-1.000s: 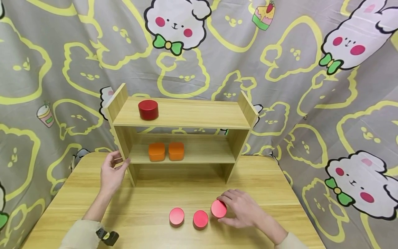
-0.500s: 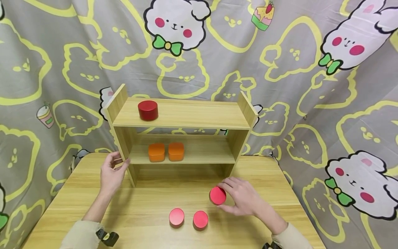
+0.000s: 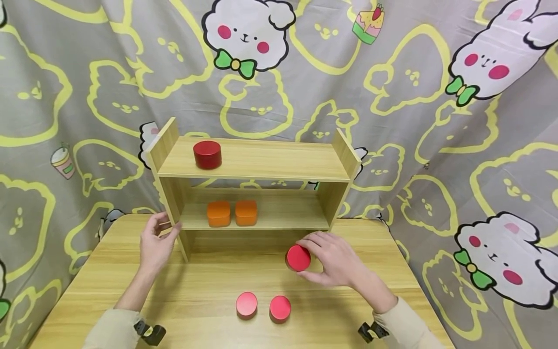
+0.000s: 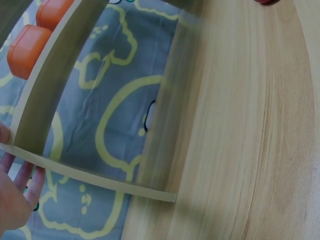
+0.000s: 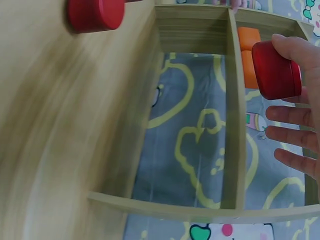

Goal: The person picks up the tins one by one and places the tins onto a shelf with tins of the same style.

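Note:
In the head view my right hand [image 3: 335,259] pinches a red round tin [image 3: 298,258] between thumb and fingers. It is in front of the wooden shelf's lower right side. The right wrist view shows this tin [image 5: 275,70] off the table, with the other fingers [image 5: 290,115] spread below it. My left hand [image 3: 157,245] grips the left side panel of the shelf [image 3: 261,157], thumb at the front edge and fingers outside. Two more red tins [image 3: 246,304] [image 3: 280,308] stand on the table in front.
One dark red tin [image 3: 208,155] stands on the top board, towards the left. Two orange square tins [image 3: 219,214] [image 3: 246,213] sit side by side on the middle board. A patterned curtain [image 3: 392,121] hangs behind the wooden table [image 3: 209,325].
My right hand has lifted the red tin from beside the other two and carried it away from me, towards the shelf. The left hand stays on the side panel.

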`<state>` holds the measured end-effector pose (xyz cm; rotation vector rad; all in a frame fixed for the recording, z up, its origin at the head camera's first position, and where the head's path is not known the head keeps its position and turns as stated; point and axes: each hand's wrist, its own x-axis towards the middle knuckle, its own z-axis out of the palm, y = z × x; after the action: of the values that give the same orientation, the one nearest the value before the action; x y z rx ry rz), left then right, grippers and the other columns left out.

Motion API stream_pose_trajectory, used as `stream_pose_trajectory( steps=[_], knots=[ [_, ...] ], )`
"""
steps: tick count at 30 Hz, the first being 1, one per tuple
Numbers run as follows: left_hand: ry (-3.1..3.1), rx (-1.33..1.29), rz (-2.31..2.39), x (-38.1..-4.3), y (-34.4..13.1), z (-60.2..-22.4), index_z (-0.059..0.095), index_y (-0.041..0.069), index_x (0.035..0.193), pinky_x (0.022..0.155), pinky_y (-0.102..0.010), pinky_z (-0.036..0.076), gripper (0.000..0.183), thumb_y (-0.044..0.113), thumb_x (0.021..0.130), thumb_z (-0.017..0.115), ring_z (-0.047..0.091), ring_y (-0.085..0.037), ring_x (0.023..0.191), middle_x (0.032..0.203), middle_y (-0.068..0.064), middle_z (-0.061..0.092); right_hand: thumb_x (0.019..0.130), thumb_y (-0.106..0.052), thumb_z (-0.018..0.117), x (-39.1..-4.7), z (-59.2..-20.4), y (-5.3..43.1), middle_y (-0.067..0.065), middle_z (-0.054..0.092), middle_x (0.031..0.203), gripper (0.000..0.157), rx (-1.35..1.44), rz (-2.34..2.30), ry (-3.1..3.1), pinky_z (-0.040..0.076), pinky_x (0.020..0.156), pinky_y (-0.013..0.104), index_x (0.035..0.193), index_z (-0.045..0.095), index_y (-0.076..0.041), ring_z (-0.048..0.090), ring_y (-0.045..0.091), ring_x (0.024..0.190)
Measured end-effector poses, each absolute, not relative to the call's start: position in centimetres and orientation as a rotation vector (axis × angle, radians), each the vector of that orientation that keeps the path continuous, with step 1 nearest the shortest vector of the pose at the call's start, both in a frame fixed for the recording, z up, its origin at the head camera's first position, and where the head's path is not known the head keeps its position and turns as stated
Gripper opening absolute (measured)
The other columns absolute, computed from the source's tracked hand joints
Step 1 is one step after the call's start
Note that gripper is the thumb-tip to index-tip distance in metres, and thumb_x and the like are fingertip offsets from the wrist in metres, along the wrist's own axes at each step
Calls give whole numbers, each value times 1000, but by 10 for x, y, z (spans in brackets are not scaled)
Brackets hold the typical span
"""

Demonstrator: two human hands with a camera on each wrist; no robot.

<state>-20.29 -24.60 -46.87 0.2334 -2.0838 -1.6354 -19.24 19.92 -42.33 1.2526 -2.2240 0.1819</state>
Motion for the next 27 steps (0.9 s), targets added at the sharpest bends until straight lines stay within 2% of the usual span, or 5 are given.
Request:
stream_pose_trajectory(
  steps=[9,21,27],
  knots=[
    [-2075,224,-1630,-203,-245,-469,60,-1,130,80,-2,53,35,5,98,72,61,8,97,103,24,59,78,-54,85,-198,-400,186,-1,75,110,61,1277,235,-2172,64,83,36,122,71,-14,72,17,98],
    [-2054,217,-1634,-203,-244,-468,61,0,129,79,-3,53,35,3,97,72,61,9,95,102,25,60,85,-60,77,-205,-370,164,-1,75,112,57,1258,268,-2125,63,87,35,120,72,-15,72,17,102],
    [-2055,215,-1640,-204,-244,-468,61,0,130,79,-2,53,35,3,96,73,61,9,95,102,25,60,85,-59,78,-207,-354,155,-2,75,113,58,1256,262,-2117,63,91,35,121,72,-15,72,17,103]
  ],
)
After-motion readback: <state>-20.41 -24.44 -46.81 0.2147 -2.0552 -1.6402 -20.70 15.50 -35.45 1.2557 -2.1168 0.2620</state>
